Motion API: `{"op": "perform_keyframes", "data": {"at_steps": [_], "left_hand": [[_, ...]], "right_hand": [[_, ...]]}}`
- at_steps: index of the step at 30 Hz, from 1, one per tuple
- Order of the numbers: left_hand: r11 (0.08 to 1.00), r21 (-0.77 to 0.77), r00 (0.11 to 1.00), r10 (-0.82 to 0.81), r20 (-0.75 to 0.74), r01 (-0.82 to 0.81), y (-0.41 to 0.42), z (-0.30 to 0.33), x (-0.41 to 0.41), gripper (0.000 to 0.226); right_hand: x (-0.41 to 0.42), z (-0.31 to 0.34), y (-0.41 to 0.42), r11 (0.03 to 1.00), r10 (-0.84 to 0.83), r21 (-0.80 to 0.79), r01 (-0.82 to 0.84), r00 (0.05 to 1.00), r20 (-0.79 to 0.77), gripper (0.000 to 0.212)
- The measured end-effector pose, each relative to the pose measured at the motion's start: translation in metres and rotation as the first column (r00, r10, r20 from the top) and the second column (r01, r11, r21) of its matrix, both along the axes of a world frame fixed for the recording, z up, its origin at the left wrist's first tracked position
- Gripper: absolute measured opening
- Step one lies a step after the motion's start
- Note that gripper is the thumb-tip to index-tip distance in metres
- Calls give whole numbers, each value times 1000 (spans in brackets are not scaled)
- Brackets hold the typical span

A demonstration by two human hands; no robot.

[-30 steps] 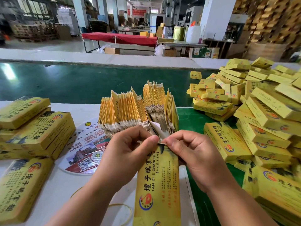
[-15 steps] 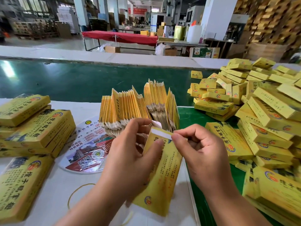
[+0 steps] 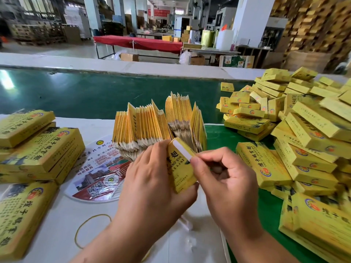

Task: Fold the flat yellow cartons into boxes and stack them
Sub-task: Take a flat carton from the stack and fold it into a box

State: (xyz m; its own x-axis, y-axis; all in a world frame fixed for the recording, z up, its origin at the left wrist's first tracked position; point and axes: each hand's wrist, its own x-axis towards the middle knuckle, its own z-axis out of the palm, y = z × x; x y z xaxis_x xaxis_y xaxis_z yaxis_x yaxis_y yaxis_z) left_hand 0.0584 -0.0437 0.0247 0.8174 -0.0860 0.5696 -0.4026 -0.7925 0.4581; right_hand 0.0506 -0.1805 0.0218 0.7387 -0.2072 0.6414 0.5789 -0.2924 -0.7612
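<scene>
Behind the white surface [image 3: 57, 215] runs a green belt. Since a moment ago the carton [image 3: 181, 168] has opened from flat into a box; my left hand [image 3: 152, 188] grips it upright while my right hand [image 3: 226, 179] pinches its white end flap shut, so stacking comes next.

Left hand [image 3: 152, 179] curled around a carton [image 3: 180, 168], palm away from camera. Right hand [image 3: 228, 177] fingers bent, thumb and index pinching its top edge. Both forearms reach in from below.
</scene>
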Motion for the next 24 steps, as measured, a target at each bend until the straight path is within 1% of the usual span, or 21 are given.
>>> {"op": "perform_keyframes", "data": {"at_steps": [4, 6, 9, 12, 16, 20, 24], "left_hand": [[1000, -17, 1000, 17, 15, -17, 1, 0, 0, 74], [1000, 3, 1000, 5, 21, -5, 1, 1, 0, 74], [999, 27, 1000, -28, -3, 28, 2, 3, 1, 73], [998, 32, 997, -60, -47, 62, 3, 4, 1, 76], [996, 30, 995, -85, -50, 86, 4, 5, 0, 77], [994, 49, 995, -92, -31, 94, 4, 5, 0, 75], [993, 87, 997, -74, -20, 75, 4, 4, 0, 76]], "right_hand": [[0, 1, -2, 999, 38, -4, -38, 999, -32, 8], [1, 0, -3, 999, 36, -17, -37, 998, -56, 10], [3, 0, -5, 998, 57, 20, -55, 994, -95, 8], [2, 1, -6, 999, 44, 3, -44, 998, -47, 9], [0, 2, -8, 1000, 9, -16, -9, 1000, -11, 12], [1, 3, -9, 999, -8, -32, 8, 1000, -11, 12], [1, 3, -8, 995, -31, -98, 29, 999, -25, 9]]}}
